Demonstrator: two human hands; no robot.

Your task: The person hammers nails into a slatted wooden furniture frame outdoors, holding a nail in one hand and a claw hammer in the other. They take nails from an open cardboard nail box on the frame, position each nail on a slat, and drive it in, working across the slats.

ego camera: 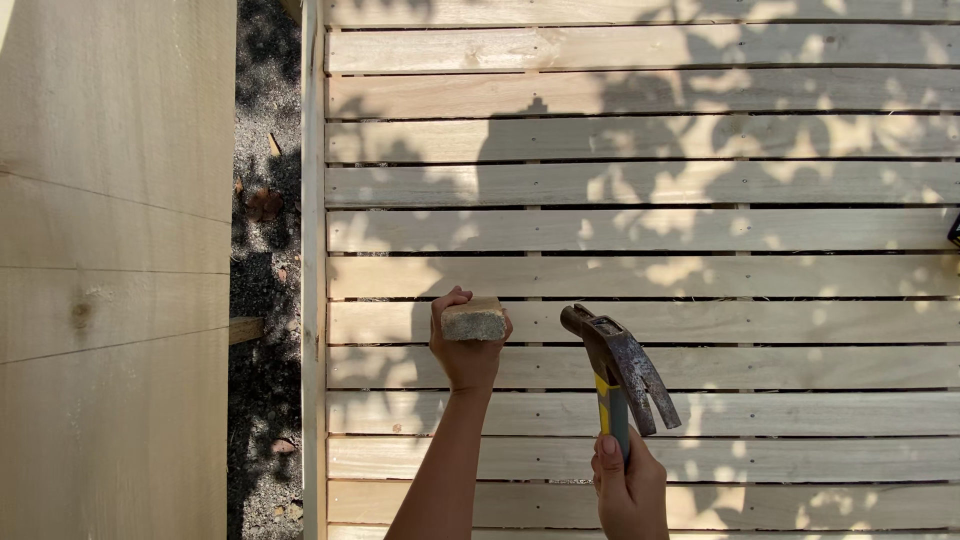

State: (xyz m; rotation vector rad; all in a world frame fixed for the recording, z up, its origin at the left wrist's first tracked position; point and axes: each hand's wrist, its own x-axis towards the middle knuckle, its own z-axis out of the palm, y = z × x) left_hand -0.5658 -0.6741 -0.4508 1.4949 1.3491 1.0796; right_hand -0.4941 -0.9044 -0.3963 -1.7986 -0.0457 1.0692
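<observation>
— What's nearest?
— The right hand [628,488], clamped on a hammer [622,368] handle.
— And the left hand [464,350]?
— Gripping a wood block [474,320] against the slats [640,232]. Beyond lie gravel [264,90] and boards [110,260].

Outdoor carpentry site, open-air yard. Evidence: direct sun with leaf shadows across a frame of pale slats [640,230], nailed in rows. Gravel ground [265,180] with dry leaves in the gap left of the slats. Bare planks [110,270] stacked further left. Claw hammer [620,375] in use.
</observation>
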